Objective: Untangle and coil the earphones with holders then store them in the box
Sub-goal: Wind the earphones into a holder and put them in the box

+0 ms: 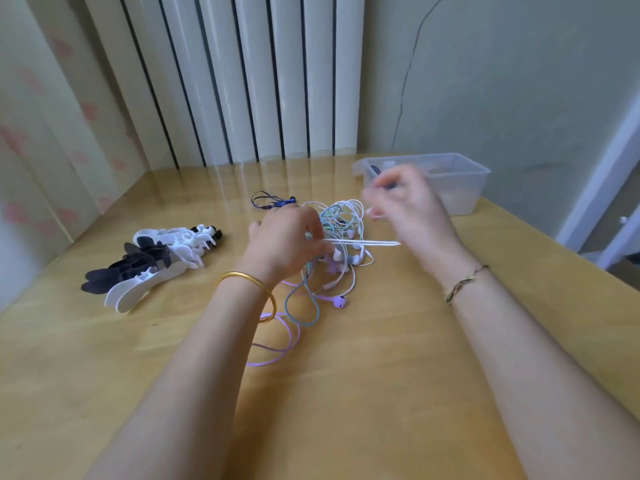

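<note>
The left hand point(284, 240) has its grip on the white cable point(363, 241) at the tangle point(341, 216). The right hand point(412, 202) is blurred, so I can't tell its grip. I'd draw the cable out slowly, pinning the tangle.

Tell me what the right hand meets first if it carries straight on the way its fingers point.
Probably the near-left corner of the clear box: the blurred right hand points away and leftward, just in front of it. Depth is unclear.
</note>
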Tool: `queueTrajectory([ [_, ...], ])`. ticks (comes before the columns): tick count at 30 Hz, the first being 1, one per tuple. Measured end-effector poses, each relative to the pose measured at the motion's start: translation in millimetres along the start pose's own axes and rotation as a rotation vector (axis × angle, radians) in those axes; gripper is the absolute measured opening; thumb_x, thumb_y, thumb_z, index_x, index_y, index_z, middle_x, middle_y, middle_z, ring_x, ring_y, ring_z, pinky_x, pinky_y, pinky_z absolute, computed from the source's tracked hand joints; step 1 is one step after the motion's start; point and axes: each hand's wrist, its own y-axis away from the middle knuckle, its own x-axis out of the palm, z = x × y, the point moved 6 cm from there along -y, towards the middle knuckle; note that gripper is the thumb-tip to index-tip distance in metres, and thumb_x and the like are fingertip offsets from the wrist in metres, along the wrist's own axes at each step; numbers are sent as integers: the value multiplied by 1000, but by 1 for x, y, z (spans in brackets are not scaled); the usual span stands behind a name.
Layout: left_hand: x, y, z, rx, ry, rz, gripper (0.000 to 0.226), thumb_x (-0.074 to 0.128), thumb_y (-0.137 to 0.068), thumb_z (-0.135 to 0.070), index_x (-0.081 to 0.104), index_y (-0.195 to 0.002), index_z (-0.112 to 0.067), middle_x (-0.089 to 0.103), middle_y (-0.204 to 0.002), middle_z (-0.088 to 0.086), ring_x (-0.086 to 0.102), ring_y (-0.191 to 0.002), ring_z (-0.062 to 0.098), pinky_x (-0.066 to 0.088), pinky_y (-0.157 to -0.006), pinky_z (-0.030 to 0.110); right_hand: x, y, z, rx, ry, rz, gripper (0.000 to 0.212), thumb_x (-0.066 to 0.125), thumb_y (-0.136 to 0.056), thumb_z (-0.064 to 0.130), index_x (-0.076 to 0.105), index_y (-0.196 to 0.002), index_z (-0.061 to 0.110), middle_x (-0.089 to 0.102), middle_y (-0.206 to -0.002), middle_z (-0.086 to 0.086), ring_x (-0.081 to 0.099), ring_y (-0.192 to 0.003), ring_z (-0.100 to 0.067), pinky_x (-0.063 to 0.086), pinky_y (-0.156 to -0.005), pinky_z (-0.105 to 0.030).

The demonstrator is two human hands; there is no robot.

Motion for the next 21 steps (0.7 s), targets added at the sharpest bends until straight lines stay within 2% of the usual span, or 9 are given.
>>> queueTrajectory([
  [3, -4, -3, 3, -3, 64, 8, 17, 69, -79, -39, 55, -78, -29, 63, -95, -7, 57, -99, 18, 40, -89, 38, 29, 10, -3, -91, 612, 322, 20, 70, -72, 47, 65, -81, 30, 69, -84, 14, 62, -81, -7, 47, -70, -28],
  [5, -5, -4, 5, 1, 53, 37, 15, 69, -80, -36, 57, -79, -29, 62, -91, -9, 58, -97, 16, 41, -92, 38, 30, 11, 3, -158, 755, 266, 8, 69, -76, 38, 64, -78, 32, 67, -85, 13, 60, -87, -10, 44, -68, -28],
  [7, -6, -4, 4, 11, 25, 49, 11, 66, -83, -31, 55, -82, -30, 58, -91, -12, 57, -99, 16, 38, -88, 35, 27, 7, 12, -258, 733, 104, 6, 65, -81, 29, 63, -77, 33, 65, -83, 10, 53, -92, -13, 38, -67, -27],
  [10, -10, -6, 3, 18, -20, 2, 18, 61, -81, -20, 50, -91, -31, 52, -100, -8, 53, -105, 19, 33, -81, 34, 23, 4, 20, -315, 320, -30, 19, 66, -80, 18, 60, -70, 32, 61, -78, 14, 53, -94, -15, 39, -78, -27],
  [13, -10, -7, 5, 3, 11, 4, 30, 62, -77, -14, 53, -104, -26, 44, -99, -7, 50, -108, 21, 36, -85, 35, 7, 1, 13, -148, -209, -145, 22, 68, -79, 7, 62, -69, 26, 62, -69, 15, 56, -73, 0, 45, -72, -18],
  [16, -10, -7, 4, 6, -17, -7, 36, 64, -79, -15, 51, -111, -24, 39, -98, -9, 42, -111, 22, 30, -82, 33, 3, -1, -4, 116, -795, -154, 17, 58, -89, 6, 57, -76, 16, 68, -75, 0, 64, -82, -15, 51, -88, -33],
  [17, -10, -6, 4, 3, -29, -11, 36, 63, -79, -15, 50, -111, -24, 39, -99, -9, 39, -111, 22, 28, -82, 33, 4, -3, -8, 195, -998, -142, 17, 53, -92, 5, 53, -78, 14, 68, -72, -3, 67, -79, -19, 53, -87, -37],
  [19, -10, -6, 6, -16, -54, -10, 35, 60, -78, -13, 50, -110, -25, 43, -104, -6, 36, -111, 22, 26, -83, 34, -1, -6, -15, 288, -1285, -176, 18, 46, -94, 5, 49, -78, 10, 62, -60, -5, 65, -60, -18, 59, -69, -35],
  [21, -8, -5, 8, -26, -90, -15, 35, 60, -77, -12, 51, -108, -27, 46, -112, -3, 36, -112, 23, 26, -83, 34, -10, -7, -19, 289, -1294, -237, 22, 42, -92, 3, 45, -72, 10, 50, -53, -3, 47, -40, -12, 47, -43, -22],
])
